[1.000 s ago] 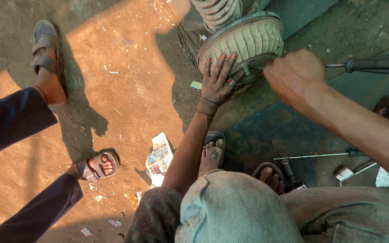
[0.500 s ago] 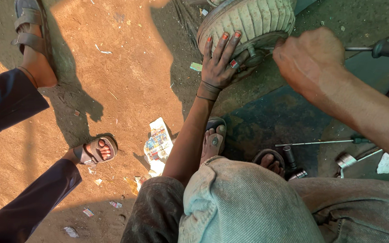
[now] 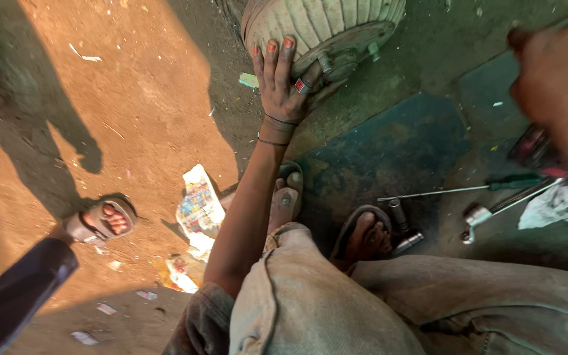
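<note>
On dirt ground | left hand (image 3: 283, 89) flat against ribbed metal drum (image 3: 323, 26) | right hand (image 3: 557, 82) blurred

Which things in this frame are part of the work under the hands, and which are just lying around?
In hand:
- left hand, flat against the ribbed metal drum
- right hand, raised and blurred; whether it grips anything is unclear

Lying about:
- long screwdriver on the ground
- angled wrench
- sockets by the foot
- white rag
- printed paper scrap
- another person's sandalled foot
</note>
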